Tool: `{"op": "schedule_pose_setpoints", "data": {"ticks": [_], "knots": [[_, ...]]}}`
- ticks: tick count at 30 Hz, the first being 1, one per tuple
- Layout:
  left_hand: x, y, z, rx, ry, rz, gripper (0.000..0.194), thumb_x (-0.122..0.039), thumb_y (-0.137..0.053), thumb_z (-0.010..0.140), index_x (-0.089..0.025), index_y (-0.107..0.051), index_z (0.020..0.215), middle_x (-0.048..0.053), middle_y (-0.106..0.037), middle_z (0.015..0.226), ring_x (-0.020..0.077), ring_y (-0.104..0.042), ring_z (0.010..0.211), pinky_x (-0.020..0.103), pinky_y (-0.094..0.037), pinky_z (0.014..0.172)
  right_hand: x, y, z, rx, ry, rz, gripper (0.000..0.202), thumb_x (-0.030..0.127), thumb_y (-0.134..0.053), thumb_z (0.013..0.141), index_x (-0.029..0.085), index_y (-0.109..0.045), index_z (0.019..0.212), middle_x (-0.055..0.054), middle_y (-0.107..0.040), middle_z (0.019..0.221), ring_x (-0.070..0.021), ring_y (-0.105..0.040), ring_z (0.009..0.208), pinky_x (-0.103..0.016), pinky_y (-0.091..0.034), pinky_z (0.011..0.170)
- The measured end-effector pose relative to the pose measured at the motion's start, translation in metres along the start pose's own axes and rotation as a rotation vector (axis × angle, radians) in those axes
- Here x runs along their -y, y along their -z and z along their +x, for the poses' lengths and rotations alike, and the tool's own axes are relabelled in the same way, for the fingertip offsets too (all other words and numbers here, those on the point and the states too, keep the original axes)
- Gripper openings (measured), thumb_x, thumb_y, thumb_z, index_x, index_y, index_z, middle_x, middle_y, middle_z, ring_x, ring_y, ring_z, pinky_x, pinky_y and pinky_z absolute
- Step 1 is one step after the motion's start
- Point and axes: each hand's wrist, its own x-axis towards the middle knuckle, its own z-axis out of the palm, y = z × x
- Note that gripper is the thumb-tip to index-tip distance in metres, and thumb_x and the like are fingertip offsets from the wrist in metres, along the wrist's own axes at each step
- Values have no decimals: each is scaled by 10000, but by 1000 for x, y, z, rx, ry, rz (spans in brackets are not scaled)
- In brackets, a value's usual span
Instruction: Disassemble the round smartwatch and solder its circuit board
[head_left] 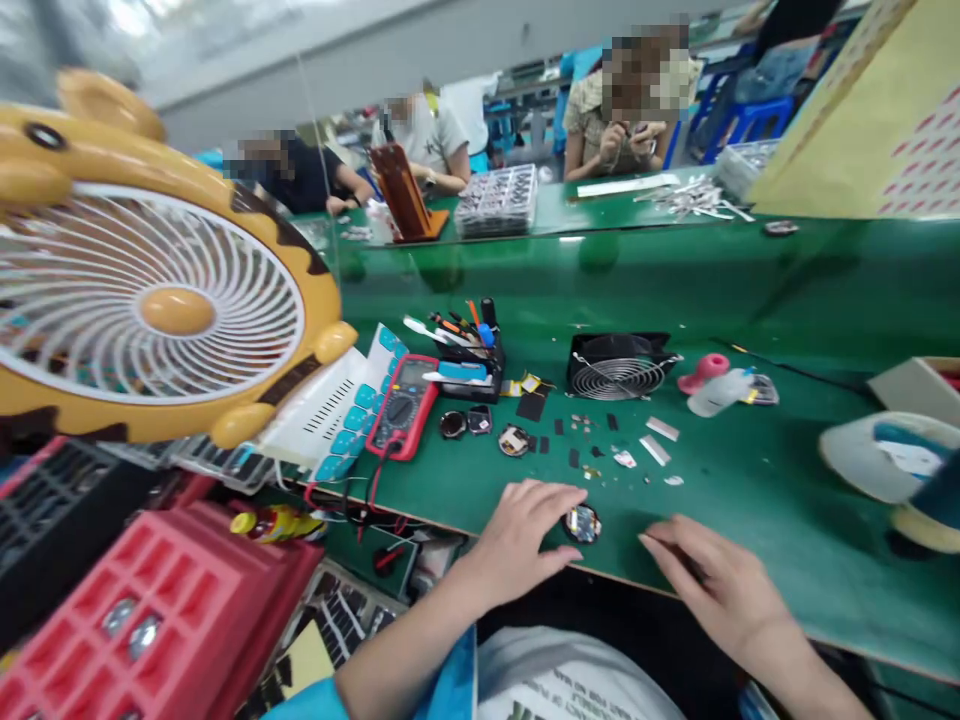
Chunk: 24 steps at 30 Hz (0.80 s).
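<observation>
A round watch case with its inner circuitry exposed (583, 523) lies on the green bench near its front edge. My left hand (529, 530) rests at the case's left side, thumb and fingers spread apart; the index fingertip reaches its rim. To the right of the case, my right hand (709, 575) hovers by the bench edge with thumb and forefinger pinched together. Whatever might be between those fingertips is too small to make out. Beyond the hands lie another opened round watch case (515, 440), a dark round watch (453, 425), a square watch (480, 420) and several small loose parts.
A red multimeter (403, 407), a tool holder (469, 365) and a black fan (619, 366) stand behind. At right are a white bottle (720, 392) and a white tub (885, 455). A large yellow fan (176, 310) and red foam trays (112, 620) fill the left. Co-workers sit opposite.
</observation>
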Motion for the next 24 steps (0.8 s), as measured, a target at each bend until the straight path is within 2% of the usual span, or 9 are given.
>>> {"op": "schedule_pose_setpoints", "data": {"ticks": [3,5,8,11,13,15,17,20,24], "knots": [[8,23,-2,-92,8,-48,459,-325,-688,959,-276,-572,1401,77,-669,1351,196,-652,1215,349,-547,1057,-17,6,-2,-70,21,-52,286,422,-511,1058,268,-667,874,-2,-706,731,-156,-696,567,-240,-541,532],[17,47,3,-208,2,67,323,-325,-624,994,-251,-640,1307,65,-715,1243,171,-701,1108,294,-588,970,-24,7,-3,-123,34,-71,296,430,-509,1062,268,-658,865,14,-699,714,-140,-691,548,-220,-531,518],[34,95,21,-369,32,280,247,-323,-573,1004,-227,-697,1194,61,-743,1154,194,-706,1086,332,-586,979,-25,4,-1,-171,35,-84,326,421,-482,1077,258,-632,838,25,-667,684,-122,-669,531,-211,-511,512],[48,148,49,-521,145,397,267,-302,-513,1009,-190,-699,1164,87,-731,1137,204,-705,974,371,-587,941,-22,0,0,-181,50,-118,436,433,-465,1086,241,-526,699,44,-526,562,-108,-543,432,-234,-430,454],[53,179,71,-602,237,477,298,-281,-478,1009,-163,-685,1188,119,-713,1187,230,-694,992,406,-571,956,-22,-2,-1,-188,63,-142,500,443,-467,1086,232,-431,634,49,-442,530,-102,-467,412,-241,-388,449],[57,201,93,-598,307,551,298,-242,-524,972,-152,-695,1199,142,-708,1227,291,-658,1146,472,-505,1070,-23,-3,-3,-205,67,-155,523,433,-465,1090,223,-376,619,47,-408,539,-98,-442,430,-235,-375,469],[58,216,112,-535,366,604,299,-226,-594,928,-157,-716,1192,154,-710,1255,338,-633,1216,513,-462,1117,-24,-3,-5,-220,58,-165,517,411,-460,1097,218,-361,627,48,-392,553,-92,-431,448,-226,-367,486],[59,227,133,-421,450,641,287,-214,-647,886,-191,-747,1154,128,-759,1152,340,-687,1124,492,-509,1055,-23,-4,-6,-230,52,-176,501,391,-453,1103,215,-360,643,48,-391,568,-89,-431,469,-221,-363,505],[58,237,146,-333,527,637,188,-169,-671,831,-200,-788,974,96,-792,943,307,-734,995,398,-559,950,-21,-3,-6,-247,49,-176,496,378,-436,1110,212,-355,650,47,-392,578,-89,-426,485,-217,-361,521]]}}
